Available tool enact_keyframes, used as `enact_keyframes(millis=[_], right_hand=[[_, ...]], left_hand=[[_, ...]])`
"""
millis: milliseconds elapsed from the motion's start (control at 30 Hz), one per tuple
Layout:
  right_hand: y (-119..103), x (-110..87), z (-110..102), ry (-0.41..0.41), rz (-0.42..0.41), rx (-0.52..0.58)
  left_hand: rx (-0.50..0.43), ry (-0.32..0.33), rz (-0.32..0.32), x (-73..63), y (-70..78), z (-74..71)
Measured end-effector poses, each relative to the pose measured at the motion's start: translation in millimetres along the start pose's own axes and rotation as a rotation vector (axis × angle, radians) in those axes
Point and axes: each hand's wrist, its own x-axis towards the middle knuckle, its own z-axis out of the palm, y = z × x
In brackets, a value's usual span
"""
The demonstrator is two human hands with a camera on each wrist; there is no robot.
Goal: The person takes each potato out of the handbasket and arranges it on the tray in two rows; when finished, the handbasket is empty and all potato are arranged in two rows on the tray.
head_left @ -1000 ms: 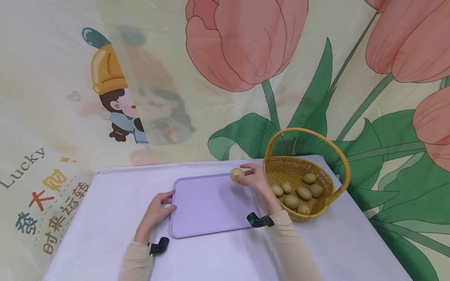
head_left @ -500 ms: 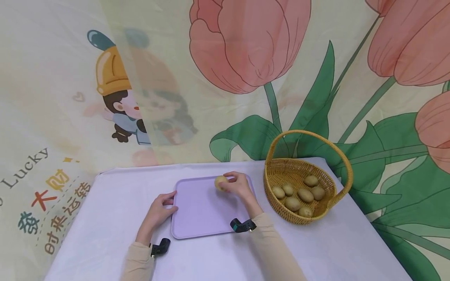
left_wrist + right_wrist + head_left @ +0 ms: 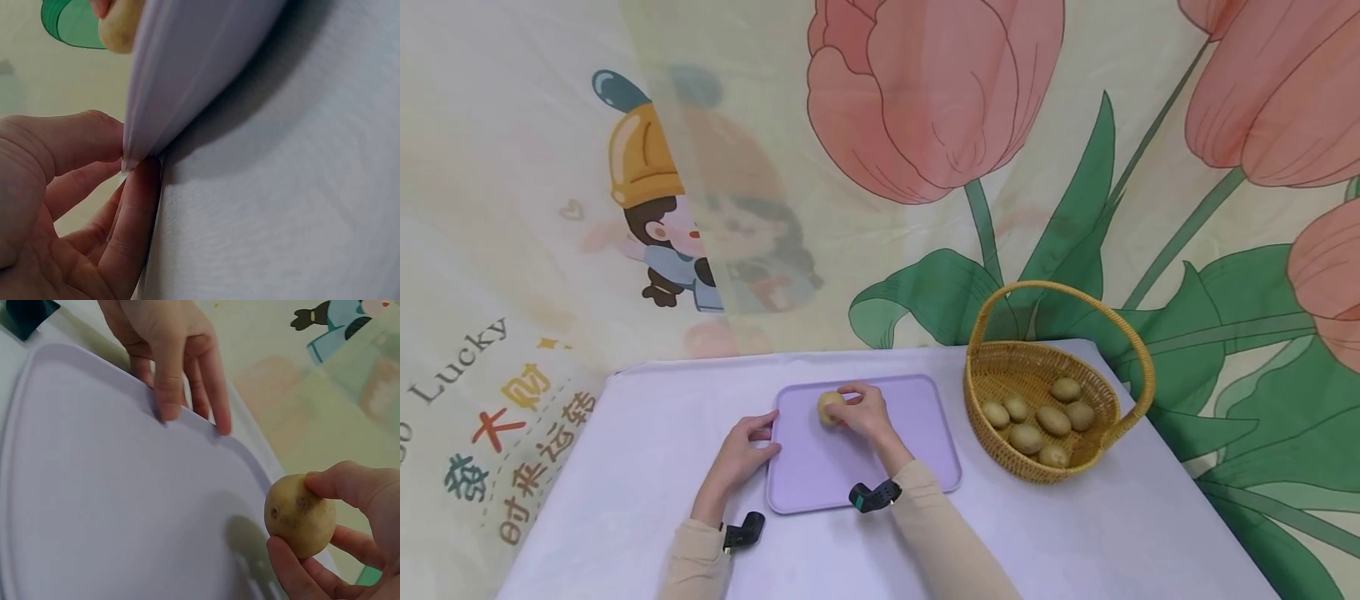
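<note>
Potato, pale yellow-brown and rounded, dark pits on its skin: we find it above the far left part of the pale purple, rectangular, round-cornered tray. Right hand clamped on the potato, thumb and fingertips pinching it from opposite sides. In the right wrist view we note a shadow on the tray, apart from the potato, so we record it as held off the surface. Left hand: we see thumb and fingers clamped on the tray's left rim. Tray lies on a worktop covered in white cloth. To its right, near but apart, we log a golden-brown, oval woven basket with an arched handle; inside we count seven brownish, oval potatoes. Both arms wear beige sleeves and black wrist devices. Behind, we note a backdrop printed with pink tulips and green leaves.
</note>
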Motion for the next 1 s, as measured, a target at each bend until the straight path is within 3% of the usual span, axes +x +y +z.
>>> enact_keyframes(millis=[333,600,1000], right_hand=[[0,-2.8,22,-0.003,-0.007,-0.012],[2,-4.3,33,0.005,-0.008,-0.089],[-3,-7.4,41,0.043,-0.118,-0.238]], left_hand=[[-0.009,0.004,-0.004,-2.4,1.7,0.1],[-0.015,0.005,-0.013,-1.4,-1.2,0.7],[-0.017,0.013,0.002,-1.1,-2.3,0.0]])
